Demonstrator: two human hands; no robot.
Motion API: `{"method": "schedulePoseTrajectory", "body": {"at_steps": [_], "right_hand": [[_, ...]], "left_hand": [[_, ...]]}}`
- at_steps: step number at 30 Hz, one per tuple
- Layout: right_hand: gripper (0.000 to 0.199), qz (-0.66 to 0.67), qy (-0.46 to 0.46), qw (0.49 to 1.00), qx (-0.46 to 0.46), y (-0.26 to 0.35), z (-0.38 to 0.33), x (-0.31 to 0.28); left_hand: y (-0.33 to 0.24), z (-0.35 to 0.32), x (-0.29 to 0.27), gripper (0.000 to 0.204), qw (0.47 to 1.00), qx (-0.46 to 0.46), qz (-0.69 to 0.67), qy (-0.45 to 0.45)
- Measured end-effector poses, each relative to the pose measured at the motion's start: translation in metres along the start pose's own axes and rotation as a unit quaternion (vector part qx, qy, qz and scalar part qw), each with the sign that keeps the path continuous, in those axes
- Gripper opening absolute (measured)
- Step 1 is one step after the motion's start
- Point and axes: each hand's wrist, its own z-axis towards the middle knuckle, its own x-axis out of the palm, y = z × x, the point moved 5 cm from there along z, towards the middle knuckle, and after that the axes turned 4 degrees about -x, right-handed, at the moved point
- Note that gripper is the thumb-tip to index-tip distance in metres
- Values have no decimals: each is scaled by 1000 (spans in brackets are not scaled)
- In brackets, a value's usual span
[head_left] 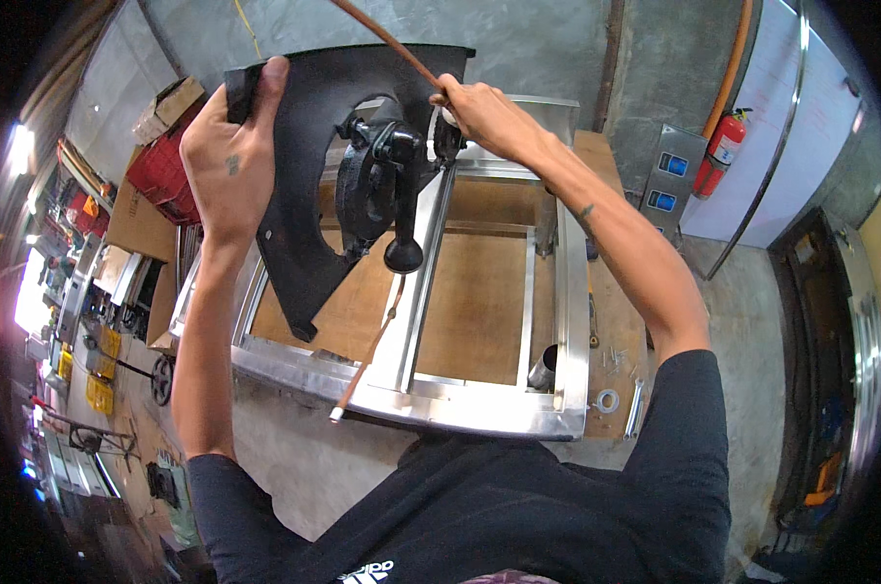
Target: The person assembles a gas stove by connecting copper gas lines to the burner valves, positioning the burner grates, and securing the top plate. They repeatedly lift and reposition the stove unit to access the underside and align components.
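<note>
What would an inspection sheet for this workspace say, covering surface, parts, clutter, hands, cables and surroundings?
Surface: silver metal frame with brown panels inside; wooden board at right.
Job's things: black plate with black fittings, held above the frame.
Clutter: wrench, grey ring and small pieces, too small to identify, at right.
Hands: left hand grips the plate's upper left edge; right hand grips a brown cord.
Cables: brown cord reaches the picture's top; thin yellow line at upper left.
Surroundings: red fire extinguisher, right; cardboard box, left.
</note>
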Motion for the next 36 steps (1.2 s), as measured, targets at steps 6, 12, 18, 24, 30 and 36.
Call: {"method": "schedulePoseTrajectory", "body": {"at_steps": [6, 12, 18, 24, 30, 36], "right_hand": [[21, -48, 60, 996, -37, 17, 33, 20], [20, -75, 110, 982, -135, 42, 70, 43], [21, -112, 211, 939, -248, 83, 89, 89], [23, -105, 297, 897, -311, 125, 91, 142], [26, -121, 350, 860, -351, 145, 80, 174], [24, -159, 376, 836, -367, 163, 79, 205]], "left_hand": [[25, -36, -27, 45, 989, -126, 35, -73], [50, -80, -48, 43, 966, -226, 12, -128], [70, -162, -60, 44, 906, -340, -69, -242], [84, -240, -63, 41, 824, -440, -132, -331], [88, -290, -58, 41, 742, -550, -138, -357], [100, -320, -57, 43, 707, -570, -170, -383]]}}
